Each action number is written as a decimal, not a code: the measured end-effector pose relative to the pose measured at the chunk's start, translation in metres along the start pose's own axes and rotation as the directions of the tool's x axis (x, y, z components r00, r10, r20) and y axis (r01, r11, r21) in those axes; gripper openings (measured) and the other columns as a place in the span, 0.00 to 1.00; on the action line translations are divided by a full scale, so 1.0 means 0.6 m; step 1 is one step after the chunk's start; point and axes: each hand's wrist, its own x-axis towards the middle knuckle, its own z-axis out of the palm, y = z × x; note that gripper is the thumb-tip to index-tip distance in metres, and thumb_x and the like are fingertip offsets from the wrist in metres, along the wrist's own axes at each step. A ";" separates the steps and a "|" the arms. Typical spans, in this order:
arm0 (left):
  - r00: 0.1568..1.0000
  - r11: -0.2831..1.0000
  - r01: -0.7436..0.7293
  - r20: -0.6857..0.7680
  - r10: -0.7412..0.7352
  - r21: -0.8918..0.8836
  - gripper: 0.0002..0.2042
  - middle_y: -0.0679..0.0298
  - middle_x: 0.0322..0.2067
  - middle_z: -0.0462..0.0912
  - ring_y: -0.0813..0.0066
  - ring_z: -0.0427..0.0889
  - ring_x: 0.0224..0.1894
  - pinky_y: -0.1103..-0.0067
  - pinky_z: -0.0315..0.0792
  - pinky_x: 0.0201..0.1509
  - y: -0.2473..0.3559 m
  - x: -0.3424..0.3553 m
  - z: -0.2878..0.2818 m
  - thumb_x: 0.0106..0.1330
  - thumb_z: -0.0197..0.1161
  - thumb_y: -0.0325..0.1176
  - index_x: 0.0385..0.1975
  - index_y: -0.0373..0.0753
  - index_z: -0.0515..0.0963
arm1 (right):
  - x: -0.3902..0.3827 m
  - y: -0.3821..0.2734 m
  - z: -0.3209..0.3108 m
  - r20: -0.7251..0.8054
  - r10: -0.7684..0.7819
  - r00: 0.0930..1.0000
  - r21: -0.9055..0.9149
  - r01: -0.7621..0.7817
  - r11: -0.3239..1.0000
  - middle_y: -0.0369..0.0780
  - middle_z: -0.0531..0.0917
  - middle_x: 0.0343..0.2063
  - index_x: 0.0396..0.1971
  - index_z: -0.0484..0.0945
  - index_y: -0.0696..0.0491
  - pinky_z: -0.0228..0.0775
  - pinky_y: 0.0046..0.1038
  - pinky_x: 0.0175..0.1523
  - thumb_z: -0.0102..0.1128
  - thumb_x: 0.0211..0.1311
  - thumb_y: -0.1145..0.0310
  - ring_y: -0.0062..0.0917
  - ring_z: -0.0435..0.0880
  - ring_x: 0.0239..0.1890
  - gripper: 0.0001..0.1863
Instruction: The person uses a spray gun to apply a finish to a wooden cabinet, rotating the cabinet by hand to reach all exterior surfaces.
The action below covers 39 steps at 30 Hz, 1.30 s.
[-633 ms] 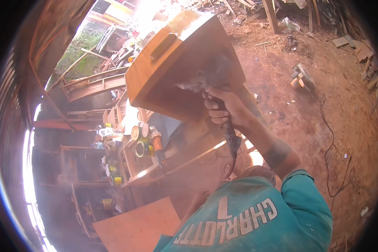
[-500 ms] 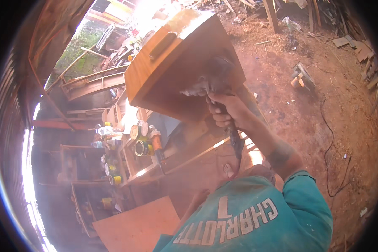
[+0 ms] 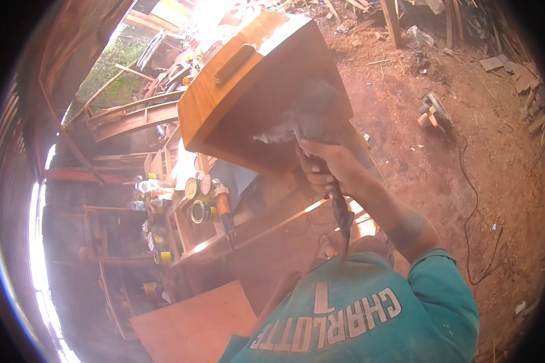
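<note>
My right hand [image 3: 322, 164] is wrapped around the grip of a dark handheld tool that looks like a spray gun [image 3: 315, 118], with a cord or hose running down from its lower end. Its blurred top lies in front of the broad dark side of a varnished wooden box [image 3: 242, 130]. A pale streak of mist shows by the tool's left side. The box's lighter front carries a wooden handle [image 3: 235, 65]. Low beside my green shirt, partly covered by it, my left hand [image 3: 289, 281] hangs away from the box; its fingers cannot be made out.
Left of the box, a bench holds open cans [image 3: 201, 212] and an orange power tool [image 3: 223, 209]. An orange-brown board [image 3: 194, 320] lies lower left. On the dirt floor at right are a corded tool [image 3: 435, 113] and its black cable [image 3: 473, 212]. Scrap wood lines the edges; haze hangs around.
My right hand and the tool have shifted slightly left and tilted a little. The pale mist streak has moved left along the box side. My left arm stays low.
</note>
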 end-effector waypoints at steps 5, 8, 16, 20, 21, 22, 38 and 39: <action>0.999 1.000 -0.003 0.033 0.003 -0.002 0.19 0.48 0.52 0.83 0.52 0.81 0.56 0.64 0.72 0.61 -0.003 -0.002 -0.003 0.68 0.57 0.41 0.51 0.36 0.82 | -0.010 -0.009 -0.002 0.259 -0.072 0.963 0.188 0.023 0.982 0.30 0.70 0.19 0.35 0.73 0.51 0.51 0.19 0.13 0.50 0.75 0.56 0.12 0.59 0.08 0.13; 0.717 0.756 -0.484 -0.295 0.631 0.441 0.18 0.47 0.51 0.83 0.52 0.81 0.56 0.64 0.72 0.61 -0.028 -0.011 0.025 0.68 0.57 0.41 0.50 0.36 0.82 | -0.024 0.001 -0.012 0.103 -0.014 0.995 0.015 0.012 1.000 0.30 0.69 0.18 0.35 0.73 0.51 0.51 0.19 0.13 0.52 0.74 0.57 0.12 0.60 0.08 0.13; 0.991 0.990 -0.130 -0.032 0.132 0.045 0.19 0.49 0.51 0.84 0.54 0.82 0.54 0.65 0.73 0.60 -0.005 0.001 0.012 0.67 0.58 0.41 0.50 0.37 0.83 | -0.013 0.073 -0.058 -0.292 0.023 0.956 -0.320 -0.121 0.940 0.30 0.68 0.17 0.35 0.73 0.50 0.51 0.20 0.15 0.58 0.71 0.60 0.12 0.60 0.10 0.09; 0.995 0.995 -0.099 -0.001 0.099 0.023 0.19 0.50 0.50 0.84 0.55 0.83 0.54 0.66 0.73 0.59 -0.006 0.007 0.002 0.67 0.58 0.42 0.51 0.37 0.83 | -0.018 0.078 -0.045 -0.345 -0.042 0.938 -0.408 -0.110 0.906 0.31 0.69 0.18 0.36 0.73 0.50 0.50 0.20 0.14 0.57 0.72 0.62 0.12 0.59 0.09 0.08; 0.995 0.995 -0.099 0.008 0.099 0.019 0.19 0.50 0.50 0.84 0.56 0.83 0.53 0.66 0.73 0.59 -0.003 0.009 -0.004 0.67 0.59 0.42 0.51 0.37 0.83 | -0.024 0.071 -0.041 -0.299 -0.050 0.953 -0.384 -0.072 0.921 0.31 0.70 0.18 0.36 0.73 0.50 0.50 0.20 0.14 0.57 0.72 0.61 0.12 0.59 0.09 0.09; 0.995 0.995 -0.098 0.013 0.098 0.016 0.19 0.50 0.50 0.84 0.56 0.83 0.53 0.66 0.74 0.59 -0.004 0.015 -0.008 0.67 0.59 0.42 0.51 0.37 0.83 | -0.032 0.062 -0.031 -0.303 -0.053 0.951 -0.386 -0.072 0.920 0.31 0.70 0.18 0.36 0.73 0.50 0.50 0.20 0.14 0.57 0.72 0.61 0.12 0.59 0.09 0.09; 0.974 0.980 -0.193 0.113 0.198 -0.050 0.20 0.53 0.48 0.86 0.60 0.85 0.50 0.69 0.76 0.56 -0.061 0.183 -0.186 0.66 0.61 0.44 0.51 0.37 0.83 | -0.035 0.117 0.027 0.011 -0.891 0.453 -0.996 0.088 0.033 0.41 0.87 0.34 0.54 0.75 0.59 0.71 0.28 0.30 0.55 0.69 0.72 0.24 0.82 0.26 0.16; 0.975 0.981 -0.189 0.115 0.192 -0.036 0.19 0.50 0.47 0.86 0.56 0.85 0.49 0.67 0.76 0.55 -0.063 0.184 -0.198 0.65 0.61 0.44 0.49 0.39 0.84 | -0.016 0.122 0.028 0.004 -0.893 0.451 -0.999 0.045 0.019 0.43 0.86 0.34 0.56 0.74 0.59 0.73 0.29 0.35 0.55 0.69 0.72 0.27 0.84 0.30 0.17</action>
